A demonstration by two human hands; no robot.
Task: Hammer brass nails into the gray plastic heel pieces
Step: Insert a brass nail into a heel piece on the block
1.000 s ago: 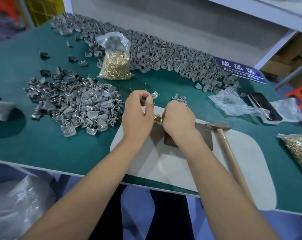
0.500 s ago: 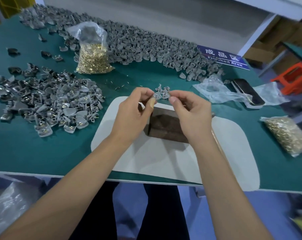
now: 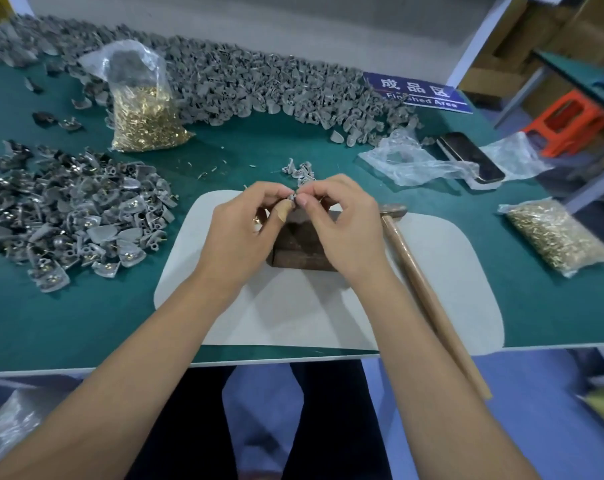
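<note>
Head view, the only one. Both hands meet over the block (image 3: 302,245), which sits on a white mat (image 3: 293,317) on the green table (image 3: 68,306).

Left hand (image 3: 248,233): fingers curled, thumb and forefinger pinching a small gray heel piece (image 3: 292,198) just above the block's far edge. Brass glints under its palm, probably spare nails; too small to be sure.

Right hand (image 3: 342,230): fingers curled, fingertips pinched right at the same piece. Likely seating a nail in it, but the nail itself is hidden.

Hammer (image 3: 418,271) lies untouched on the mat, just right of the block, handle running past the table edge. So this piece is judged to be at the nail-setting step, not yet struck.

Progress, judged from the piles:
- Left pile (image 3: 78,220): gray pieces with brass showing in many, apparently done.
- Back pile (image 3: 259,84): long heap along the wall, no brass visible, looks unworked. A sign (image 3: 418,90) reading "Finished Area" lies at its right end.
- Small cluster (image 3: 298,171) just beyond the hands, likely next in line.
- Nail bags: one far left (image 3: 144,109), one right (image 3: 557,237), both well stocked.

Much work appears left. A phone (image 3: 470,155) rests on loose plastic to the right.
</note>
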